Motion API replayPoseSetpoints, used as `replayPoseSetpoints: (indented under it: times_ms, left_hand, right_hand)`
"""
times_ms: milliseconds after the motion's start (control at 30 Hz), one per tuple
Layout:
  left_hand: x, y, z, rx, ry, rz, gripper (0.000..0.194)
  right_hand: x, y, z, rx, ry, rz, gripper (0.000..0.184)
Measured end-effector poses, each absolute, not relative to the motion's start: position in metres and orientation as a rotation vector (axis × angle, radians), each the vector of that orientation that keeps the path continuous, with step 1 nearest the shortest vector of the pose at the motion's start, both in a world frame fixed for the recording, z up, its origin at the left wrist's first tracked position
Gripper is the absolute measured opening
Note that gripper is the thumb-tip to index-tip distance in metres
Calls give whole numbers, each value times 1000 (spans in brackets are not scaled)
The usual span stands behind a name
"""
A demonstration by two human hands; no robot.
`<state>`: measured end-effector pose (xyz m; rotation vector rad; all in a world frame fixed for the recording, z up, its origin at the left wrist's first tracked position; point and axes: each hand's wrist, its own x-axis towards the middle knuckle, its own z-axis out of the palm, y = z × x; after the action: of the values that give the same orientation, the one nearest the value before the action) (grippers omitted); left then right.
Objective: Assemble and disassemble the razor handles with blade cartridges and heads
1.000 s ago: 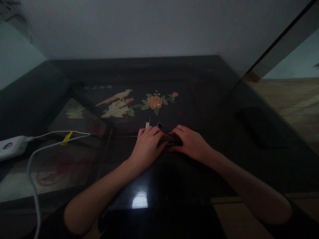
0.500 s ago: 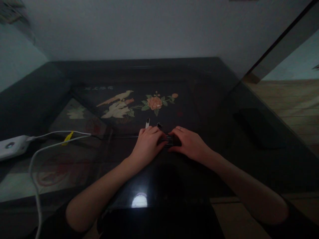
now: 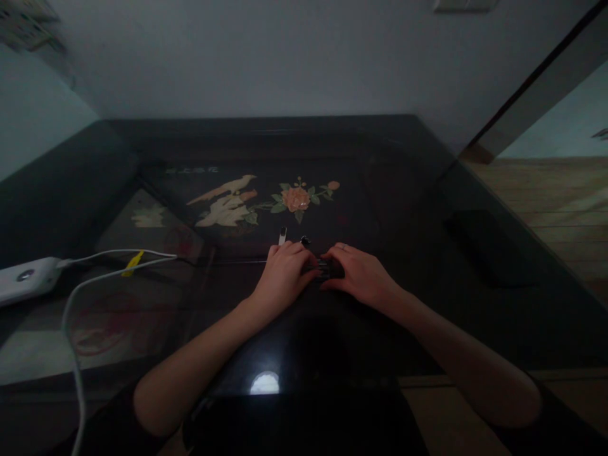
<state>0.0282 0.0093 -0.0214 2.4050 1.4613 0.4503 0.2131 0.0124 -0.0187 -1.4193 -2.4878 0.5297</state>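
Observation:
My left hand and my right hand face each other low over the dark glossy table. Between their curled fingertips is a small dark object with shiny stripes; both hands grip it, one from each side. Fingers cover its ends, and the dim light hides what kind of thing it is. Just beyond my left fingers lies a slim silver piece with a dark end, partly behind the hand. Beside it sits a tiny dark, shiny bit, too small to name.
A white power strip with a white cable and a yellow tag lies at the left. On the right rests a flat dark object. Bird and flower decoration shows in the tabletop. A wall stands behind.
The view has tilted very slightly, so the scene sits a little lower. Both hands keep the same hold on the small striped object.

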Motion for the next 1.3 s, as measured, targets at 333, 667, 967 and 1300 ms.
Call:
replayPoseSetpoints:
  times_ms: [333, 667, 967, 1300]
  left_hand:
    - [29, 7, -22, 2392, 1461, 476, 7]
    - [27, 8, -20, 2365, 1456, 514, 6]
    - [22, 13, -17, 2101, 1311, 856, 5]
    - [10, 10, -1, 1887, 1392, 948, 3]
  right_hand:
    - [211, 12, -16, -1454, -2498, 539, 41]
    - [212, 11, -18, -1454, -2498, 539, 43]
    - [215, 11, -13, -1492, -2493, 538, 44]
    - [224, 16, -8, -1573, -2454, 594, 46]
